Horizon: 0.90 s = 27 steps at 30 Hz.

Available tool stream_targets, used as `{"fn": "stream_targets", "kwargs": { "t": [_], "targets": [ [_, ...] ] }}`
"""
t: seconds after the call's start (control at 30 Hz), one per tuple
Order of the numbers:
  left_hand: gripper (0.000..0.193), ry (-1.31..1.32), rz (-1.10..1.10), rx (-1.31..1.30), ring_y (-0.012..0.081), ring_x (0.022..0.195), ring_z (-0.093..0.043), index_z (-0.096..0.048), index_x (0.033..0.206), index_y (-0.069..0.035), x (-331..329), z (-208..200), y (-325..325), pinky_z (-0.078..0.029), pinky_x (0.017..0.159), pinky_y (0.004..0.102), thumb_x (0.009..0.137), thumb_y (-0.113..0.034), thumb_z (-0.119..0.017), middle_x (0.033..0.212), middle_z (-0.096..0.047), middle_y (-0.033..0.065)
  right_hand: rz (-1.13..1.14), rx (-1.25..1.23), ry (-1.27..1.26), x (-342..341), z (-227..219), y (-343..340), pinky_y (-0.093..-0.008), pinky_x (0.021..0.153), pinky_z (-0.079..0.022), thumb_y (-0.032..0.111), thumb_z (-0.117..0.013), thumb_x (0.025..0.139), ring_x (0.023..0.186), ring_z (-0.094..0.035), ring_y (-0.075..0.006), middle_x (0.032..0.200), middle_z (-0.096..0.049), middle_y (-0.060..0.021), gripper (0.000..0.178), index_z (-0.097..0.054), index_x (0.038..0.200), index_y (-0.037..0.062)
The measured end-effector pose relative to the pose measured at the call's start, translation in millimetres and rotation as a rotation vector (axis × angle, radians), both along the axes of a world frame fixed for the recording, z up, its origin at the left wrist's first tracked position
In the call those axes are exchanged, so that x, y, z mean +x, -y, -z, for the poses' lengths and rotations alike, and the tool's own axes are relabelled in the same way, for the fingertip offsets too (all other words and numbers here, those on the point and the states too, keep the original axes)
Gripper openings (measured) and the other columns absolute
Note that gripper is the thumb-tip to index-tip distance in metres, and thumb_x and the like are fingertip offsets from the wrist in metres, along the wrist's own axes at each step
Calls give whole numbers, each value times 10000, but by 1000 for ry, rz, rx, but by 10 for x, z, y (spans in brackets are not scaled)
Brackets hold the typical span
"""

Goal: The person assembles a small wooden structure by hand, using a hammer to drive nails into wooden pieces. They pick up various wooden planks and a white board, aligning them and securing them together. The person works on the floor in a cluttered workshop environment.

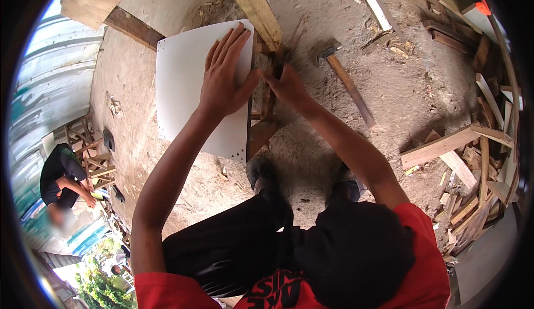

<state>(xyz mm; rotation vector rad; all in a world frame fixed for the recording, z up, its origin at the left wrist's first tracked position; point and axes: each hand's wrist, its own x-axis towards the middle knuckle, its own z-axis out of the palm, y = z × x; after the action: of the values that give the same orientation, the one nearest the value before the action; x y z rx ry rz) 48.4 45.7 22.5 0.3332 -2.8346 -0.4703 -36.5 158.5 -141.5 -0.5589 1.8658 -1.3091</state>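
A white board (183, 86) with a dark edge and small dark dots at its corners lies on top of a wooden frame (262, 134). My left hand (227, 75) rests flat on the board near its right side, fingers stretched out. Just beyond that edge is my right hand (286, 89), closed beside the frame's upright wood, its fingertips partly hidden; whatever they hold does not show. On the ground to the right lies a hammer (347, 81) with a wooden handle, apart from both hands.
A wooden beam (253, 8) slants in at the top, and a plywood panel (97, 0) stands at upper left. Scrap wood (484, 159) is heaped along the right. A white strip (378, 14) lies on the dirt floor. Another person (64, 175) bends over at far left.
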Motion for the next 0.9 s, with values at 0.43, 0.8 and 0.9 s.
{"fn": "stream_targets", "kwargs": {
  "t": [0.43,0.8,0.9],
  "targets": [
    [823,75,22,-41,383,1519,-272,-333,1554,-55,29,-15,-54,-174,1240,536,848,-245,-711,1618,-333,202,57,-113,145,62,73,-87,-437,960,-483,467,-710,931,1130,-630,-355,1193,-621,-277,687,-475,1282,-75],
    [835,132,-45,-38,362,1532,-250,-330,1552,-50,16,-51,-90,-133,1257,507,813,-213,-683,1626,-322,191,83,-50,140,47,24,-270,-409,934,-501,526,-684,939,1087,-655,-309,1153,-660,-230,715,-508,1316,-56],
    [835,117,-33,-58,365,1527,-259,-335,1550,-52,-11,-14,-109,-140,1256,502,803,-190,-683,1627,-326,181,75,-23,265,-3,-122,-352,-394,889,-513,532,-674,945,1015,-671,-276,1089,-682,-198,689,-537,1299,-43]
  ]
}}
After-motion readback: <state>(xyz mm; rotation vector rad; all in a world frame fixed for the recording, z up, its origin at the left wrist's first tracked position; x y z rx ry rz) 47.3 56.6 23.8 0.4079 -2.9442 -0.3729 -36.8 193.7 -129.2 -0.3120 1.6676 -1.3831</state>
